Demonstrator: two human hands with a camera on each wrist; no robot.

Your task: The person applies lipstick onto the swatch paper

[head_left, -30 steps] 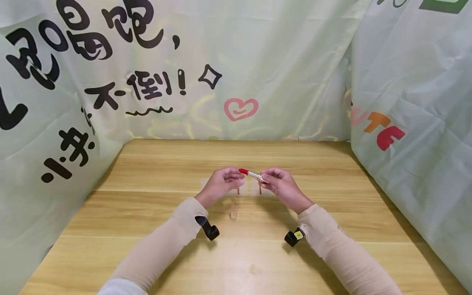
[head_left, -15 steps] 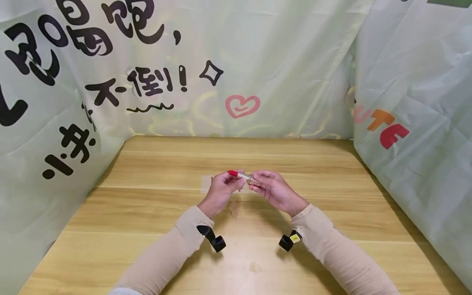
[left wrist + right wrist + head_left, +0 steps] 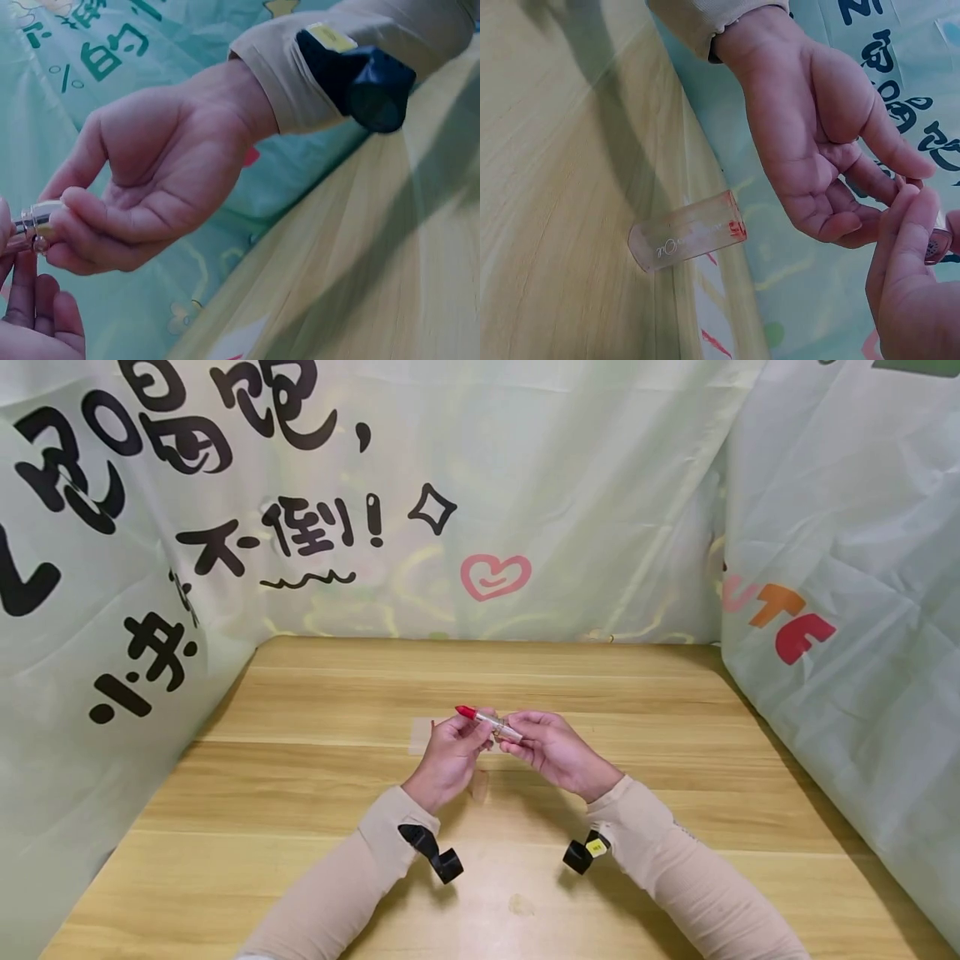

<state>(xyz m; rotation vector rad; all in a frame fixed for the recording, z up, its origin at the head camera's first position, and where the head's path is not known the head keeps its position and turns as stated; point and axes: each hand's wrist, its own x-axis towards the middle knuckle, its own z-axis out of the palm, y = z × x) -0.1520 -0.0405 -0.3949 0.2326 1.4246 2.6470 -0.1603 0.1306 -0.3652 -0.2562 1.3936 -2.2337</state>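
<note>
A lipstick [image 3: 489, 723] with a bared red tip and silver tube is held between both hands above the table, its tip pointing left and slightly up. My left hand [image 3: 447, 753] pinches the tube between thumb and fingers. The base is gripped by the fingertips of my right hand [image 3: 561, 753]. From the left wrist view, the shiny metal part of the tube appears at the right hand's fingertips, and the red tip is out of sight. A clear cap [image 3: 694, 231] with white lettering stands on the table below the hands.
A whitish translucent strip [image 3: 419, 737] with red marks lies on the wooden table [image 3: 300, 827] behind the hands, partly covered by the left hand. Printed cloth [image 3: 585, 510] encloses the back and sides. A small pale stain [image 3: 521, 905] marks the table near the front.
The lipstick has moved left and slightly nearer. My left hand, earlier with its fingers by the red tip, now pinches the tube. My right hand has shifted left with the base.
</note>
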